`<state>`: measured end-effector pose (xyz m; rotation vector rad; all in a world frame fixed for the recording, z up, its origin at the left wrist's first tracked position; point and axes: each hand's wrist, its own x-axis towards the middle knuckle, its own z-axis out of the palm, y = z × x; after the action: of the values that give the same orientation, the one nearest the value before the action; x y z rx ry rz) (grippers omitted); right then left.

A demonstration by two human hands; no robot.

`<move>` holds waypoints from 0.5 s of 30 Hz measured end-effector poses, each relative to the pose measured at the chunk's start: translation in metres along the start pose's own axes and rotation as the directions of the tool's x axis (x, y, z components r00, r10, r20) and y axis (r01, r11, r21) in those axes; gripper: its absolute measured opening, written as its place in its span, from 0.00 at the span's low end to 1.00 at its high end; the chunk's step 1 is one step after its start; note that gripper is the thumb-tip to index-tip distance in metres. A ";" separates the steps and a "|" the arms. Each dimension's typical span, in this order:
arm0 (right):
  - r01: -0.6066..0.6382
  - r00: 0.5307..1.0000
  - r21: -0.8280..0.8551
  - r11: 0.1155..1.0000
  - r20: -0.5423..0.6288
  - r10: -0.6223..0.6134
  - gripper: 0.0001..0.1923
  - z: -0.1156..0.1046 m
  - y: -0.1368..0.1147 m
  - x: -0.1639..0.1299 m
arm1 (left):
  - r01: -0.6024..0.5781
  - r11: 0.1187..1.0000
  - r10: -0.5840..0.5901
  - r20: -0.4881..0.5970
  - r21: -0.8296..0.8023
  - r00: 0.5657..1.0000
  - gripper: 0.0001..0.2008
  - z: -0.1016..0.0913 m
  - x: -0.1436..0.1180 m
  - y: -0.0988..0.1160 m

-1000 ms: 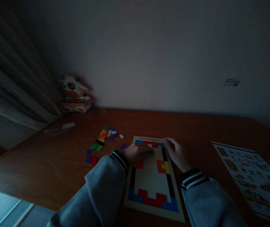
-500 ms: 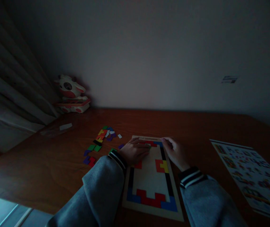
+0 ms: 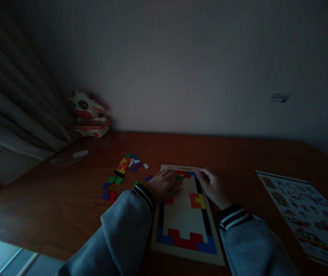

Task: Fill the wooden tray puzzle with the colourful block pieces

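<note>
- Under both hands, on the brown tabletop (image 3: 66, 207), lies the puzzle board (image 3: 185, 216), a pale tray with coloured blocks already seated along its near and far edges and an unfilled centre.
- Left hand (image 3: 165, 184) rests on the far left part of the board; its fingers (image 3: 178, 178) press flat on a small green piece (image 3: 180, 177), apparently to seat it in the tray. The dim light hides whether the piece is pinched or only pushed.
- Right hand (image 3: 213, 187) lies on the far right edge of the board, fingers curled over the rim, a placement that would steady the tray. It grips no loose piece that can be made out.
- Left of the left fingers, near but apart, sit the loose pieces (image 3: 123, 170), scattered within reach.
- Right of the right fingers, well apart, lies a printed pattern sheet (image 3: 304, 212), face up.
- Far beyond the left fingers, at the wall, stands a cow toy (image 3: 87, 113) beside a curtain (image 3: 14, 99).
</note>
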<state>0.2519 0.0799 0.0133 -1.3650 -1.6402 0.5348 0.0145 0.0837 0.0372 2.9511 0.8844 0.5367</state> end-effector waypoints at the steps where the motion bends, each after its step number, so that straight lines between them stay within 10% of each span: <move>1: 0.003 1.000 -0.003 1.000 0.003 -0.003 0.23 0.000 0.000 0.000 | -0.001 1.000 0.001 0.000 -0.001 1.000 0.19 0.000 0.000 0.000; 15: 0.022 0.998 -0.039 0.999 0.052 -0.020 0.21 0.000 0.004 -0.001 | 0.037 0.999 -0.036 0.030 -0.014 0.999 0.22 0.001 -0.002 0.003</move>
<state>0.2543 0.0804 0.0097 -1.3710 -1.7133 0.5319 0.0153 0.0801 0.0359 2.9160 0.9260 0.4941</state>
